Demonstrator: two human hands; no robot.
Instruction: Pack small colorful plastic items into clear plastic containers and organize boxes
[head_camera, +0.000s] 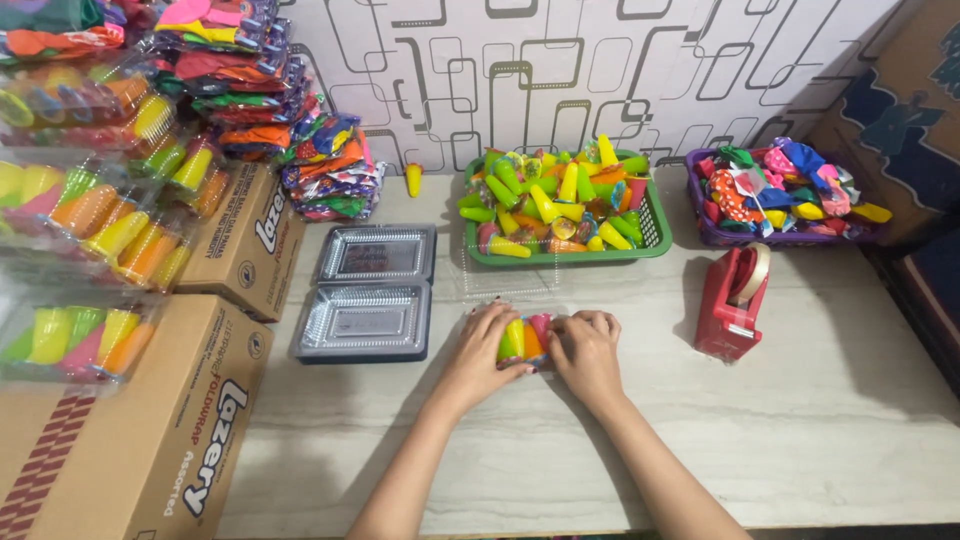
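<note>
Both forearms reach in from the table's (800, 420) near edge and angle toward each other, meeting near the middle of the surface. The left hand (487, 345) and right hand (585, 350) lie palms down, knuckles up, fingers curled inward, pressed from either side onto a small clear box (525, 340) packed with green, yellow, orange and pink pieces. The fingertips nearly meet over the box, which rests flat on the table between the hands.

Just left of the left hand lies an open clear tray (370, 292), empty, lid folded back. Toward the far edge stands a green basket (655, 238) heaped with bright cone-shaped pieces, and at the far right corner a purple basket (700, 225) of mixed colours. A red tape dispenser (733, 300) stands right of the right hand. Cardboard cartons (150, 440) and filled clear packs (90, 210) crowd the left edge.
</note>
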